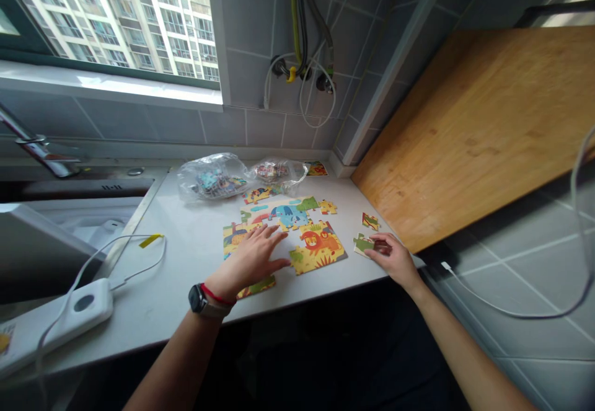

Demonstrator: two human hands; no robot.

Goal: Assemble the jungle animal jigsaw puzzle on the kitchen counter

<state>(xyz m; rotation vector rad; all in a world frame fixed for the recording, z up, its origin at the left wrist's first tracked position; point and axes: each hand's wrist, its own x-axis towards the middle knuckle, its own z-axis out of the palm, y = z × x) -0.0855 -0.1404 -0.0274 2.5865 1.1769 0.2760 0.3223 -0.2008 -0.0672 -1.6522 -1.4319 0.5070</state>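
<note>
My left hand (255, 255), with a dark watch on the wrist, lies palm down with spread fingers over a partly joined jigsaw puzzle. It covers part of the yellow left section (231, 237). Beside its thumb lies a joined section with two lions (320, 245). Behind that is a section with a blue elephant (292, 214). At the counter's right side my right hand (394, 261) pinches a green puzzle piece (361, 243) at its right edge. Another puzzle piece (370, 220) lies just behind it. A yellow puzzle piece (328, 207) touches or nearly touches the elephant section.
Plastic bags of pieces (211, 178) stand at the back of the white counter (186, 287). To the left are a sink with a faucet (51, 158) and a white power strip (69, 315) with a cable. A wooden board (483, 126) leans at the right.
</note>
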